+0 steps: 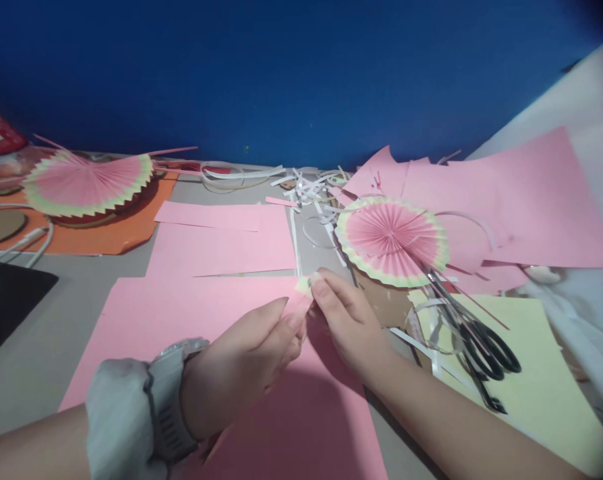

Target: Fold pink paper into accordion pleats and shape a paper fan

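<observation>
Near the middle of the view, my left hand (254, 353) is closed around a small folded pink paper (299, 305) with a pale yellow-green end. The fingertips of my right hand (344, 317) pinch the paper's upper right end, close to the left fingers. Both hands are over a large pink sheet (146, 307). A round pleated pink paper fan (391, 240) with a green and white edge lies beyond my right hand. Another pleated fan (89, 183) is at the back left. The lower part of the folded paper is hidden by my left fingers.
Black-handled scissors (486, 350) lie at the right over a pale yellow sheet (526, 333). White paper strips (311, 190) are piled at the back. Pink sheets (531, 207) cover the back right. A black object (11, 303), a cable (46, 243) and an orange sheet (146, 220) are at the left.
</observation>
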`<action>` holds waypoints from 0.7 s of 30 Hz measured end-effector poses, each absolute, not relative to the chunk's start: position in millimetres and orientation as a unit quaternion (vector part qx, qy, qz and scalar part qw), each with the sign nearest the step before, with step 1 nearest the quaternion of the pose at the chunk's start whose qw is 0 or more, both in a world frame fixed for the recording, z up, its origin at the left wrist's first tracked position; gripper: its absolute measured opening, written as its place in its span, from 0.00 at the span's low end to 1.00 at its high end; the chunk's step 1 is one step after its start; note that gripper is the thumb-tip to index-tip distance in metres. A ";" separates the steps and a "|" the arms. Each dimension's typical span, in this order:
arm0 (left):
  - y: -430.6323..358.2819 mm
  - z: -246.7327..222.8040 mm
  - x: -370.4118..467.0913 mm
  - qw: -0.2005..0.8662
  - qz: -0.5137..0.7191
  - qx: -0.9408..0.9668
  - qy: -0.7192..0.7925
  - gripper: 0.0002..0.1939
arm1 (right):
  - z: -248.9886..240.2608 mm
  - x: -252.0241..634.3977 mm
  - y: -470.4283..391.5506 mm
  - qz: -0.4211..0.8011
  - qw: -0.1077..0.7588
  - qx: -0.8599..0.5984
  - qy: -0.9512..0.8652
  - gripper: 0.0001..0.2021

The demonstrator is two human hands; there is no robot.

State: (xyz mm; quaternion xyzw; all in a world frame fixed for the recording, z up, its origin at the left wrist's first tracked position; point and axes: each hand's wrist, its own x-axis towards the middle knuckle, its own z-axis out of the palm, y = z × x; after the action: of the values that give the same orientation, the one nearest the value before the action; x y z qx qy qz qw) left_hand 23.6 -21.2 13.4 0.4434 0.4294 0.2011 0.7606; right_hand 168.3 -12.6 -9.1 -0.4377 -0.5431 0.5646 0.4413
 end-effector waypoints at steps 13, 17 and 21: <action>-32.5 11.5 24.5 0.687 0.231 0.514 0.458 0.22 | -7.5 165.1 -21.1 0.410 0.420 -0.529 -0.613 0.17; -34.5 8.3 25.0 0.708 0.225 0.501 0.443 0.22 | -8.6 166.6 -21.2 0.422 0.409 -0.512 -0.626 0.17; -30.6 6.8 24.8 0.692 0.239 0.521 0.438 0.23 | -7.3 168.3 -17.4 0.466 0.408 -0.467 -0.631 0.16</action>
State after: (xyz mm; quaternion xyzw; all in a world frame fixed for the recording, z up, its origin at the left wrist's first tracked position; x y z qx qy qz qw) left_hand 24.8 -30.6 6.8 0.5213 0.4376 0.2394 0.6924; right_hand 168.3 -17.4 -7.3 -0.4673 -0.6311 0.4656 0.4080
